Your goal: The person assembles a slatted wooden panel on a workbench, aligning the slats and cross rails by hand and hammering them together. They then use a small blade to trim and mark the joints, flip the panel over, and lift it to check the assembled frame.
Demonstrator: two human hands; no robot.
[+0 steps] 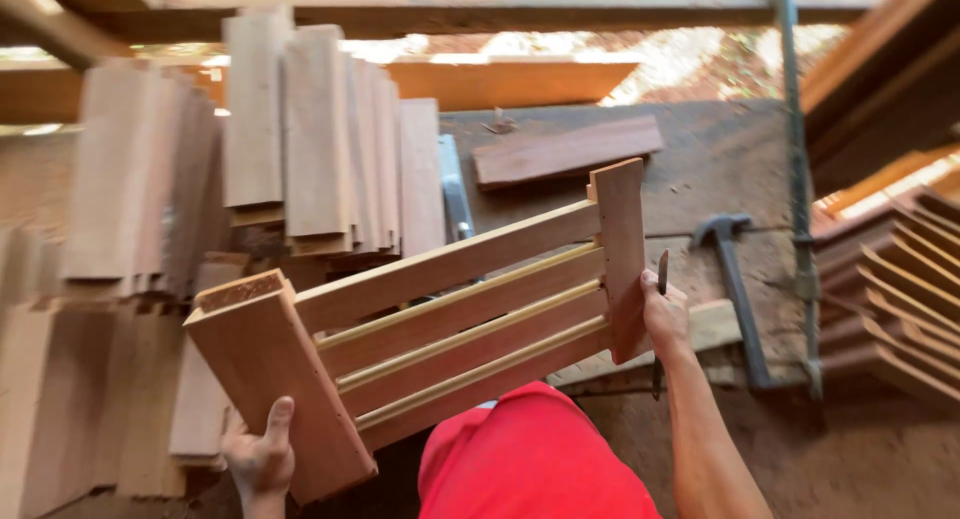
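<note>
Both hands grip a slatted wooden frame (pixel 450 309): left hand (pixel 262 457) fingers closed round its near end post, right hand (pixel 664 314) clasping the far post, thin dark tool pinched alongside. Hammer (pixel 735 279) just beyond right fingers.

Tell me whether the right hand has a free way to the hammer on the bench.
Probably yes, but not at once. The hammer lies uncovered just beyond the right hand, with nothing between them. That hand is gripping the slatted wooden frame and a thin dark tool, so it would have to let go.
</note>
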